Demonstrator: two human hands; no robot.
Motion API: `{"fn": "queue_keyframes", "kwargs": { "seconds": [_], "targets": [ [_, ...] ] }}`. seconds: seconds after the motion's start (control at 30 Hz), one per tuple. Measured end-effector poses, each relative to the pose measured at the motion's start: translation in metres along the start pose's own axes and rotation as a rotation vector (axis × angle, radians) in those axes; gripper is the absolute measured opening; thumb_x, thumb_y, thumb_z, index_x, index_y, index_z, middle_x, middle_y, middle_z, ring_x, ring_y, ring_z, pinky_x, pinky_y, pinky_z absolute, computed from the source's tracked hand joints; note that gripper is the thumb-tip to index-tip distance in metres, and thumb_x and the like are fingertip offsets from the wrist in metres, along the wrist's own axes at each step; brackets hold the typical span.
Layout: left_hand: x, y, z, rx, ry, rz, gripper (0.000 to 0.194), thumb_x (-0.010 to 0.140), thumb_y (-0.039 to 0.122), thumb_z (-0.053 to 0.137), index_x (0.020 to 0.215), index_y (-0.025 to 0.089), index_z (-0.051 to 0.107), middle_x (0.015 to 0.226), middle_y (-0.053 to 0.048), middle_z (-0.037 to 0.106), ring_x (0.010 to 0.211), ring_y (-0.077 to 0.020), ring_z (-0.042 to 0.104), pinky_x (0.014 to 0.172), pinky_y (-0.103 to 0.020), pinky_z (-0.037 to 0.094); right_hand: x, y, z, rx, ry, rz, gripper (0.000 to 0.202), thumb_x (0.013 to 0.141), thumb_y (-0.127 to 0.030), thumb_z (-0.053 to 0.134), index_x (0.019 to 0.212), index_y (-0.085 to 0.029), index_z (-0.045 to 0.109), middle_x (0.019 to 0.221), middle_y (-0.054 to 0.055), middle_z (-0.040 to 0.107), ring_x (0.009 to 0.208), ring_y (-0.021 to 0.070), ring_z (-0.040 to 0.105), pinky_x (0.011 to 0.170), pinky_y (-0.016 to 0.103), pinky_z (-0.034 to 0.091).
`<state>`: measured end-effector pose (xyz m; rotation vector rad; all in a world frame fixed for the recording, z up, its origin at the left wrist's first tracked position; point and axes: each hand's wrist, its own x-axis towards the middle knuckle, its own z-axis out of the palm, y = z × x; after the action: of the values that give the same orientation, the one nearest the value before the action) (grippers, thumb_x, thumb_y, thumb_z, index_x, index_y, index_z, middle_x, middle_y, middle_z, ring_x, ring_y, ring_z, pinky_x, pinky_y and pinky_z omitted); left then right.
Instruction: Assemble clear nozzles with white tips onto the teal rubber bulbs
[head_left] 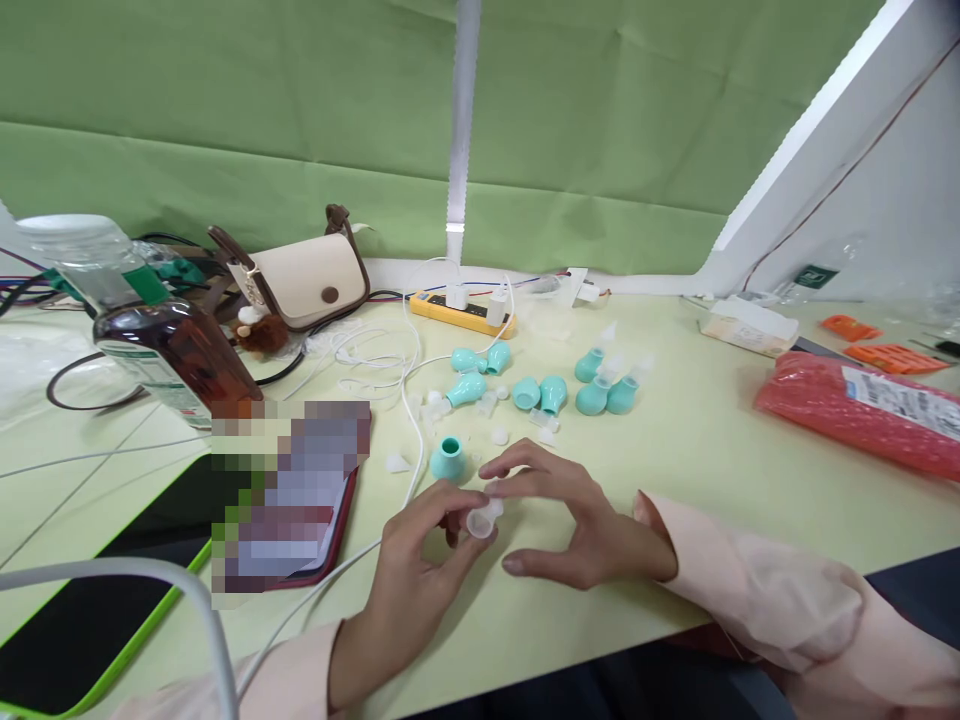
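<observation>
My left hand (420,570) and my right hand (559,520) meet low at the middle of the pale green table (712,470). Together they pinch a small clear plastic cap (484,520) between their fingertips. A teal rubber bulb (448,458) stands upright just beyond my left fingers. Farther back lie several more teal bulbs (540,392) with small clear tips and caps (499,435) scattered among them; three assembled ones (607,390) stand at the right of the group.
A phone (300,500) lies left of my hands, a dark bottle (165,340) behind it. A cream handbag (300,280), yellow power strip (465,312) and white cables sit at the back. A red packet (862,410) lies at the right.
</observation>
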<state>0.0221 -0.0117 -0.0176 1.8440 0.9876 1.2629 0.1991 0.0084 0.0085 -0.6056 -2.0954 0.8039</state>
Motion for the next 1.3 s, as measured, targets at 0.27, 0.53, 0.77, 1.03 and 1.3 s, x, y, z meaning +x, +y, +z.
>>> {"fn": "queue_keyframes", "kwargs": {
  "seconds": [0.27, 0.53, 0.77, 1.03, 1.3],
  "targets": [
    [-0.003, 0.001, 0.004, 0.007, -0.024, 0.003, 0.031, 0.074, 0.012, 0.054, 0.102, 0.022, 0.046, 0.072, 0.001, 0.051, 0.062, -0.0113, 0.05, 0.059, -0.023, 0.047, -0.003, 0.006, 0.011, -0.127, 0.13, -0.043, 0.039, 0.069, -0.017, 0.062, 0.107, -0.021, 0.053, 0.074, 0.002, 0.055, 0.061, 0.0085, 0.051, 0.051, 0.02, 0.048],
    [0.008, -0.004, 0.0, 0.368, 0.158, 0.239, 0.041, 0.071, 0.01, 0.055, 0.105, 0.02, 0.035, 0.102, -0.009, 0.04, 0.099, -0.0228, 0.041, 0.084, -0.042, 0.039, -0.002, 0.021, 0.006, -0.15, 0.159, 0.098, 0.014, 0.074, -0.015, 0.053, 0.085, -0.016, 0.061, 0.069, 0.002, 0.054, 0.057, 0.0085, 0.053, 0.047, 0.019, 0.048],
    [0.01, -0.01, 0.003, 0.431, 0.081, 0.142, 0.042, 0.078, 0.012, 0.044, 0.116, 0.018, 0.027, 0.119, -0.015, 0.031, 0.116, -0.0261, 0.03, 0.093, -0.048, 0.031, -0.004, 0.018, 0.011, -0.53, -0.061, 0.08, 0.05, 0.073, -0.03, 0.055, 0.12, -0.019, 0.041, 0.113, 0.012, 0.046, 0.085, 0.0177, 0.053, 0.07, 0.032, 0.048],
    [0.01, -0.02, 0.003, 0.322, -0.06, -0.021, 0.046, 0.083, 0.014, 0.037, 0.125, 0.022, 0.021, 0.126, -0.011, 0.036, 0.118, -0.0224, 0.033, 0.096, -0.043, 0.03, 0.001, 0.023, 0.018, -0.455, -0.059, 0.116, 0.024, 0.076, -0.024, 0.053, 0.099, -0.016, 0.051, 0.087, 0.007, 0.058, 0.077, 0.0158, 0.054, 0.068, 0.03, 0.047],
    [0.015, -0.011, -0.003, 0.33, -0.086, -0.008, 0.023, 0.081, 0.016, 0.044, 0.103, 0.023, 0.048, 0.11, -0.006, 0.048, 0.106, -0.0215, 0.04, 0.088, -0.039, 0.036, 0.008, 0.012, -0.01, 0.28, 0.228, 0.253, 0.024, 0.062, -0.012, 0.066, 0.082, -0.017, 0.055, 0.081, 0.004, 0.062, 0.076, 0.0151, 0.059, 0.06, 0.026, 0.052]
  ]
}}
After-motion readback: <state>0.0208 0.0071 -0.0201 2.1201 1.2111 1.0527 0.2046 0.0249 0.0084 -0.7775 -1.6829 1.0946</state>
